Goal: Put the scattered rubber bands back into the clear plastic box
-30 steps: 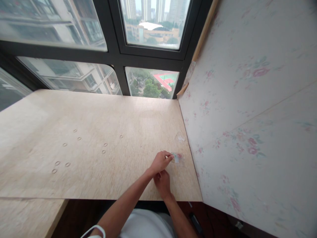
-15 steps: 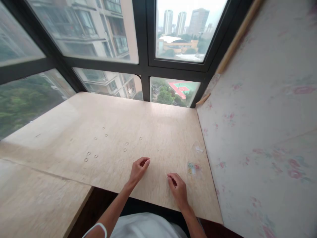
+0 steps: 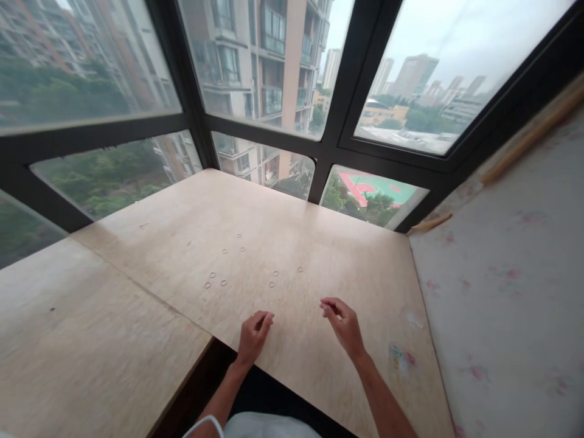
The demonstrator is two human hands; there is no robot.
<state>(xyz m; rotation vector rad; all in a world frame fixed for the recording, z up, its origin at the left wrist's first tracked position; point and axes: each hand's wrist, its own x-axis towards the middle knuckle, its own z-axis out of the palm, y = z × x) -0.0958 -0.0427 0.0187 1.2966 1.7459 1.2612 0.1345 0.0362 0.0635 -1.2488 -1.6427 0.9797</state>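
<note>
My left hand [image 3: 256,336] is closed above the near edge of the tabletop, thumb against the curled fingers; whatever it may hold is hidden. In a pinch over the board to the right is my right hand [image 3: 345,325], and I cannot make out anything between its fingertips. Beyond the hands, several thin rings lie flat in small groups. The nearest to my hands are one ring [image 3: 272,284], another ring [image 3: 275,274] just behind it, and a single ring [image 3: 300,269] further right. More sit to the left, among them a ring [image 3: 223,283].
The pale wood-grain tabletop [image 3: 173,201] reaches back to dark window frames [image 3: 319,173]. A small clear plastic packet [image 3: 399,359] with coloured print lies at right, below another clear piece of plastic [image 3: 414,319]. Floral wallpaper [image 3: 493,304] borders the right side. A dark gap opens at the front.
My view has swung left, so the rings appear further right. My right hand has moved forward over the board, while my left has drawn back toward the near edge. Both stay closed.
</note>
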